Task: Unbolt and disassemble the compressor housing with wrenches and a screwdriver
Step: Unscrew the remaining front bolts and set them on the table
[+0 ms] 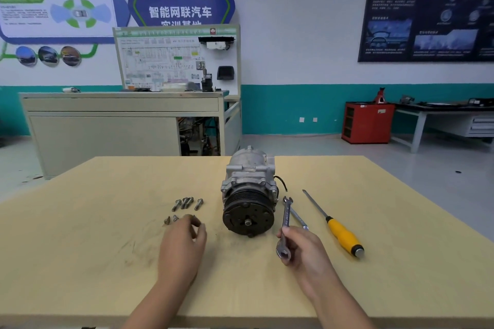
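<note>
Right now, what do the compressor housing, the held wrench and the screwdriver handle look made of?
Compressor housing: seemingly cast aluminium, dull grey and rough. Wrench in the right hand: likely steel, shiny with glints. Screwdriver handle: apparently plastic, glossy yellow with a dark end.

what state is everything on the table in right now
compressor: on its side on table, pulley facing camera, centre nut on
long bolts: out, loose on table
short bolts: out, loose
wrench: gripped by right hand
second wrench: lying on table
screwdriver: lying on table, untouched
left hand: fingers curled by short bolts, unclear if holding anything
</note>
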